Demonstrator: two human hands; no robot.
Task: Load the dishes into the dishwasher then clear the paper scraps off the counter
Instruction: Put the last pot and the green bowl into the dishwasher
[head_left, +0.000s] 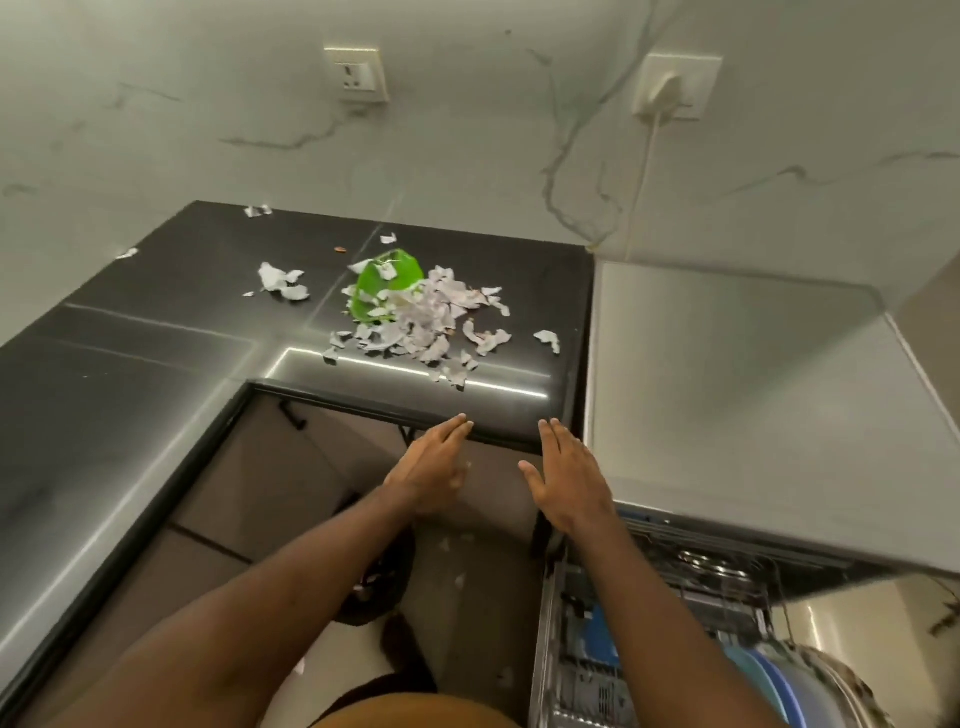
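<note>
Where piled on counter (156, 332), paper scraps (431, 322) torn, white, crumpled.

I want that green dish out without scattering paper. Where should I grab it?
Probably pinch the green dish by its bare far-left rim, coming from the left: the paper scraps bury its near-right side, leaving only that rim exposed.

Green object (388, 280) partly under paper scraps (434, 319)
</note>
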